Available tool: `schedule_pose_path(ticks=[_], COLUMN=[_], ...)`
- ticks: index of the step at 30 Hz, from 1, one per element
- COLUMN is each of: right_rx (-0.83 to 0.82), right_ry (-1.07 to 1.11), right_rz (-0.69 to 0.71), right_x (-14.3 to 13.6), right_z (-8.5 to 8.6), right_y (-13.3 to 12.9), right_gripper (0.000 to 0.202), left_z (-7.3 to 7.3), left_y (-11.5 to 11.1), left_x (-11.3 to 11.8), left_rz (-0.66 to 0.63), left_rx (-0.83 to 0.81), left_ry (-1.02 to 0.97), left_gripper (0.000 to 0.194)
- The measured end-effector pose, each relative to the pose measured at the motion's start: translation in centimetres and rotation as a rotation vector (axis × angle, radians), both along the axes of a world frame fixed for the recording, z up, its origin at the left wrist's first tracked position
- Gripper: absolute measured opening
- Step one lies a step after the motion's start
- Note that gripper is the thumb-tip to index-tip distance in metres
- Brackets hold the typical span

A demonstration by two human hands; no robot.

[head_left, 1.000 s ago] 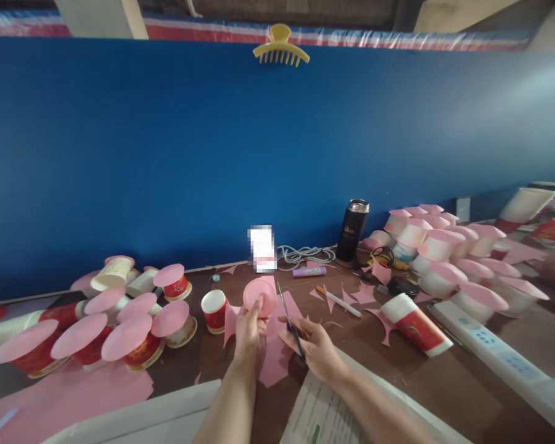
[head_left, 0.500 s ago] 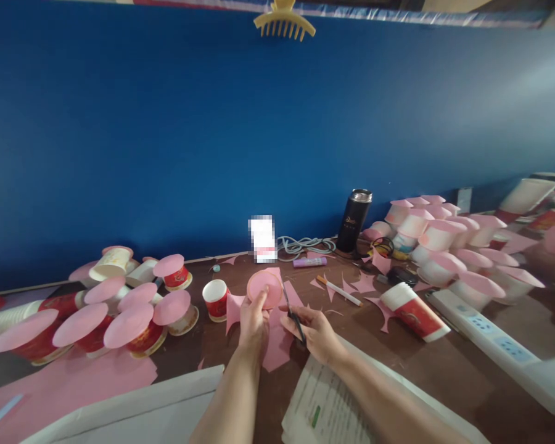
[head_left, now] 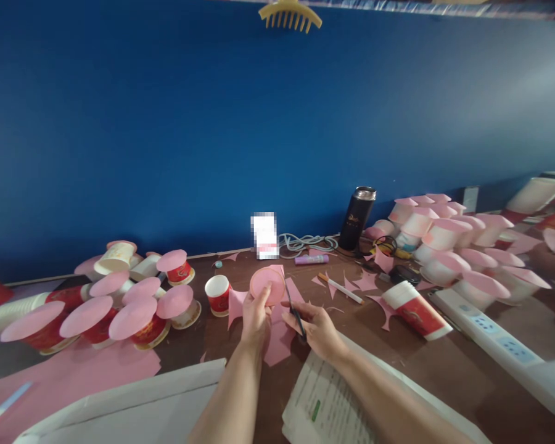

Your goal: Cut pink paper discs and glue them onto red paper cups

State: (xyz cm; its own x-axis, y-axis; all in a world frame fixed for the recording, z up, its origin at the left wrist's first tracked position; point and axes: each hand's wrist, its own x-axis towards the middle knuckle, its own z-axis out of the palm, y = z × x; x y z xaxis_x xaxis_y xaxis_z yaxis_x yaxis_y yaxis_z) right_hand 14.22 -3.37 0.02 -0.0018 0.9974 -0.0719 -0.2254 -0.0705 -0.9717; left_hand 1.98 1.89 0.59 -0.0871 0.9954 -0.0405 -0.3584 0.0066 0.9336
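Observation:
My left hand (head_left: 255, 317) pinches a piece of pink paper (head_left: 263, 283) between thumb and fingers. A round shape with a thin darker outline shows on it; what lies beneath is hidden. In my right hand (head_left: 318, 332) is a pair of scissors (head_left: 296, 316) with dark handles, its blades pointing up at the paper's right edge. Cut pink paper scraps (head_left: 280, 339) lie under both hands. Just left of my left hand stands a red-and-white paper cup (head_left: 217, 296), upright with its mouth uncovered.
Cups topped with pink discs (head_left: 134, 317) crowd the left; more (head_left: 446, 234) stand at right. A black flask (head_left: 358, 219), purple tube (head_left: 311, 259), stacked cups (head_left: 416, 310) and power strip (head_left: 483, 327) lie around. Another person's hand (head_left: 552, 262) shows at the right edge.
The whole view has shifted slightly, so things appear a little further right. Both hands keep nearly the same pose, with the scissors still at the paper's edge.

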Motion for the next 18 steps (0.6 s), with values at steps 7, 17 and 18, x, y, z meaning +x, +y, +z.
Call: schedule_pose_path(ticks=[7,17,18], right_rx=[-0.016,-0.007,-0.009], right_ry=[0.008,0.026,0.024], right_rz=[-0.012,-0.012,-0.012], right_x=[-0.1,-0.1,0.0], right_z=[0.3,-0.1,-0.1], right_y=[0.0,0.1,0.1], right_gripper=[0.052,0.05,0.05], left_z=[0.9,1.1,1.3], left_y=[-0.6,-0.7,-0.8], left_x=[-0.6,-0.3,-0.4], left_rz=[0.042,0.022,0.028], left_rx=[0.109,0.034,0.038], left_ry=[0.248,0.224,0.237], left_gripper=[0.019,0.024,0.024])
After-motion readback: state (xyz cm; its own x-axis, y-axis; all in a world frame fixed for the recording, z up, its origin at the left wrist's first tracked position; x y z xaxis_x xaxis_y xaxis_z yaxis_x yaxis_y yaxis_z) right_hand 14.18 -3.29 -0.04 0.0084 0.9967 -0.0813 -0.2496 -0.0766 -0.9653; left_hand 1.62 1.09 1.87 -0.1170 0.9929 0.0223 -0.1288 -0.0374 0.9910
